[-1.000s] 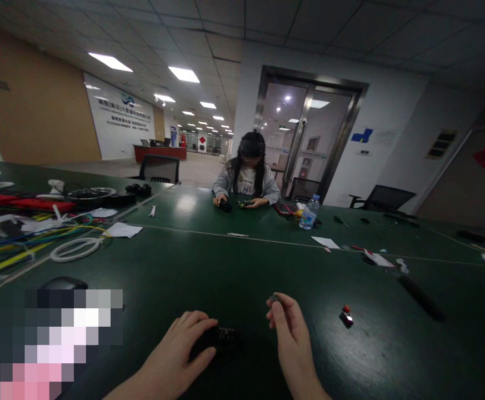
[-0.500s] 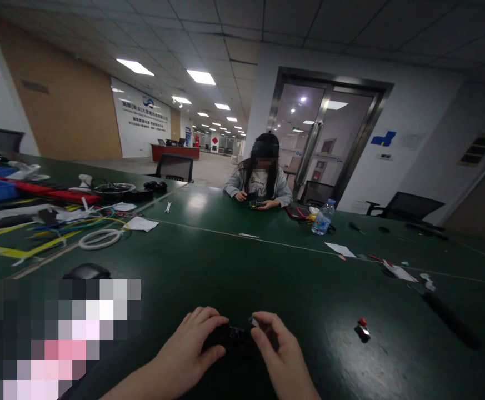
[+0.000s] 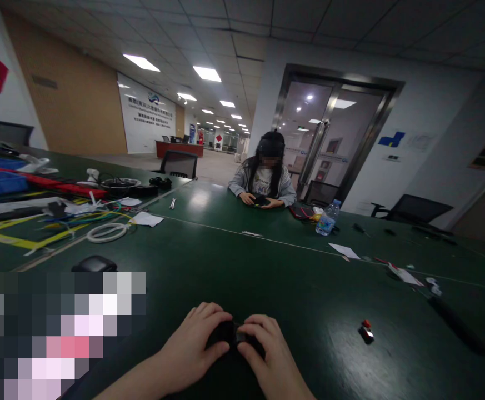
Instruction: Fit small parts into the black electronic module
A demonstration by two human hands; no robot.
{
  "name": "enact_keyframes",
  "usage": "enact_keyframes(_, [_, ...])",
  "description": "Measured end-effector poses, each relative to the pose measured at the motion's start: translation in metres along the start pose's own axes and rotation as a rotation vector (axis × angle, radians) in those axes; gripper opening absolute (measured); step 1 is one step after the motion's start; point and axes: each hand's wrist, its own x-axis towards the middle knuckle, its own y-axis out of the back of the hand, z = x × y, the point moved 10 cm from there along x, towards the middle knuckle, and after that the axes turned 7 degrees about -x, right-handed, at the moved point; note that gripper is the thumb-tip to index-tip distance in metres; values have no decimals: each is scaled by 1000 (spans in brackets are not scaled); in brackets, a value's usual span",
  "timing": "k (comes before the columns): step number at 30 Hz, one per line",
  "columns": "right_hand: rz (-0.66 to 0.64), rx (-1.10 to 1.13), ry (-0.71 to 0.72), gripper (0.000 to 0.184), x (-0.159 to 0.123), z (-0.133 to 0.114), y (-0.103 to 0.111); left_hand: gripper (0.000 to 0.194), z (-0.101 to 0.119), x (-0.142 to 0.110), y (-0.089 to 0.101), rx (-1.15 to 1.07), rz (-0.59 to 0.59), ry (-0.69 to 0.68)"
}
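A small black device (image 3: 224,333) sits low in the middle of the view, against the dark green table. My left hand (image 3: 196,341) grips its left side between fingers and thumb. From the right, my right hand (image 3: 273,350) pinches a small grey piece (image 3: 239,336) against the device. Whether the piece is seated in the device or only touching it, I cannot tell; my fingers hide much of both. Off to the right lies a small red and black object (image 3: 366,332), touched by neither hand.
Across the table (image 3: 192,250) a person (image 3: 263,178) handles a dark object. Cables (image 3: 108,232) and blue trays (image 3: 0,183) crowd the left, near a black mouse-like object (image 3: 94,264). A water bottle (image 3: 328,218), papers (image 3: 344,251) and a long black item (image 3: 456,322) lie rightward.
My right hand has moved left with the grey piece, from apart to against the black device. My left hand keeps its hold. The view has turned slightly left.
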Motion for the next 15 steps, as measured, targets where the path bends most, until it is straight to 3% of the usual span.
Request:
enact_keyframes(9, [-1,-44,20,29,-2,0,-2,36,2,-1,2,-3,-15,9])
enact_keyframes(15, [-8,-7,0,26,-2,2,-3,39,3,-1,2,-10,-8,-22])
